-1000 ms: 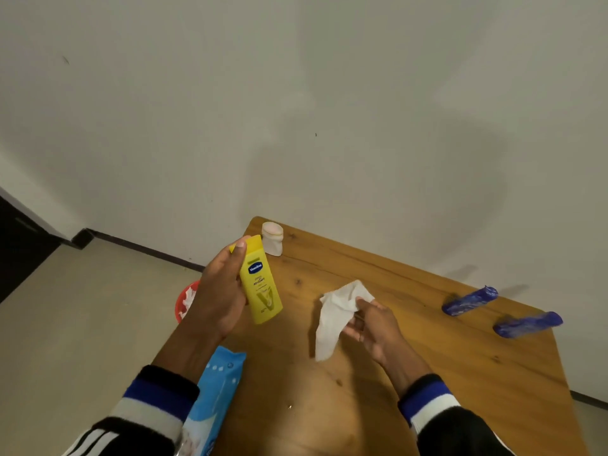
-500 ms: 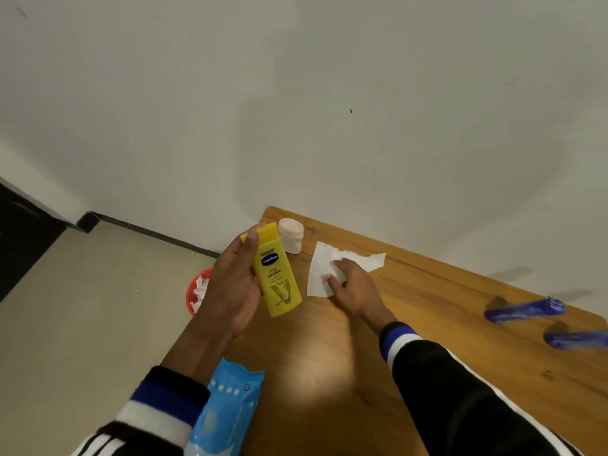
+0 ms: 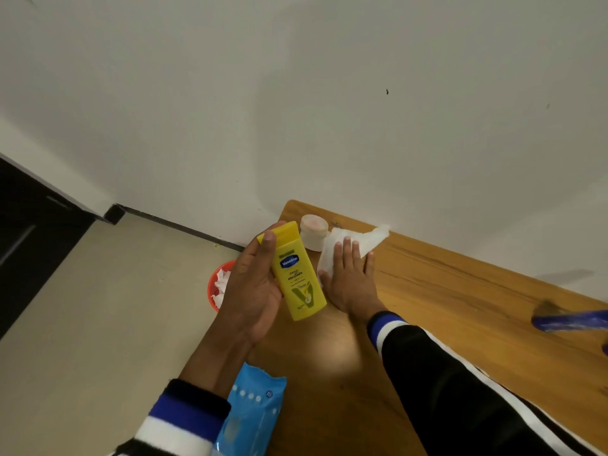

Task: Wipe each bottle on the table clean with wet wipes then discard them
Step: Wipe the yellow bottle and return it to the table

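Observation:
My left hand (image 3: 250,291) grips a yellow lotion bottle (image 3: 297,276) upright-tilted above the table's left edge, thumb near the cap. A white wet wipe (image 3: 368,240) lies spread on the wooden table (image 3: 444,291) near the back left corner. My right hand (image 3: 350,278) lies flat on the wipe with fingers straight, pressing it to the wood. A small white jar (image 3: 313,232) stands right beside the wipe at the corner. A blue bottle (image 3: 572,319) lies at the right edge of view, blurred.
A blue pack of wet wipes (image 3: 251,416) lies at the table's near left edge. On the floor left of the table stands a red bin (image 3: 214,284) holding used white wipes. The white wall runs just behind the table.
My right hand carried the hanging wipe to the back left corner, laid it down and now presses it flat. The view swung left; the yellow bottle stays in my left hand.

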The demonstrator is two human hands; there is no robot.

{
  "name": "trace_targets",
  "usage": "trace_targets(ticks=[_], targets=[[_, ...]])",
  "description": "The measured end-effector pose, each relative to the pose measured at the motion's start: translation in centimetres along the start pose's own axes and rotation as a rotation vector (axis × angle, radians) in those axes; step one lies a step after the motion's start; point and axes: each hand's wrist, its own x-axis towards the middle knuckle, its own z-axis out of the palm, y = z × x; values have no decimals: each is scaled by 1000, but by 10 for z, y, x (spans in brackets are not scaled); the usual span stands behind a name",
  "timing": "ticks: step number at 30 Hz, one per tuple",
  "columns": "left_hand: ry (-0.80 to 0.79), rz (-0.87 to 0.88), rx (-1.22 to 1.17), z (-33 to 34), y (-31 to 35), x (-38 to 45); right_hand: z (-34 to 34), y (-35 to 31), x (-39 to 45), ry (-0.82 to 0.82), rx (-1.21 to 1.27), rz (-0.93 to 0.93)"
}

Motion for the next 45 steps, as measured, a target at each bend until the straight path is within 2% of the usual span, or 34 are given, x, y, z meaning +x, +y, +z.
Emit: trace_targets(ticks=[2, 6, 10, 11, 13, 14, 17, 18, 20, 21, 22, 25, 26, 28, 29, 31, 32, 33, 35, 37, 39, 41, 43, 45], targets=[[-9, 11, 0, 2, 2, 2, 4, 8, 3, 16, -23, -35], [-4, 12, 7, 2, 5, -2, -2, 30, 5, 9, 63, 216], [22, 6, 7, 1, 5, -7, 6, 25, -9, 44, 50, 28], [23, 8, 16, 1, 5, -7, 6, 30, -10, 60, 99, 108], [25, 11, 37, 2, 6, -7, 0, 31, -14, 71, 229, 406], [28, 14, 38, 3, 7, -6, -1, 23, -20, 69, 237, 443], [29, 28, 44, 9, 10, -4, 18, -1, -40, 123, 164, 167], [27, 33, 54, 12, 10, -4, 19, 1, -41, 129, 187, 149], [16, 38, 73, 17, 12, -5, 12, 16, -35, 109, 217, 342], [14, 42, 75, 18, 13, -5, 10, 20, -33, 95, 191, 380], [17, 46, 68, 19, 13, -5, 9, 21, -32, 83, 139, 305], [29, 75, 56, 19, 15, -7, 14, 32, -35, 65, -26, -108], [30, 84, 63, 20, 15, -8, 8, 43, -33, 75, -45, -106], [23, 97, 71, 22, 17, -11, -7, 64, -32, 73, -49, 90], [20, 106, 68, 22, 18, -11, -12, 67, -36, 59, -86, 114], [15, 117, 81, 27, 22, -12, -13, 61, -54, 59, -209, -133], [8, 128, 110, 29, 24, -12, -13, 55, -67, 59, -169, -282], [-3, 142, 155, 30, 28, -13, -14, 51, -82, 51, -60, -363], [-48, 165, 252, 32, 35, -14, -21, 51, -113, 88, 248, -288], [-129, 176, 314, 37, 42, -16, -27, 54, -145, 143, 710, -70], [-210, 167, 369, 44, 46, -14, -29, 58, -170, 147, 1167, 229], [-291, 173, 532, 53, 47, -7, -31, 65, -186, 117, 1529, 505], [-363, 225, 803, 65, 45, 7, -34, 72, -197, 72, 1819, 666], [-410, 340, 1083, 81, 38, 24, -42, 78, -206, 72, 1993, 728]])
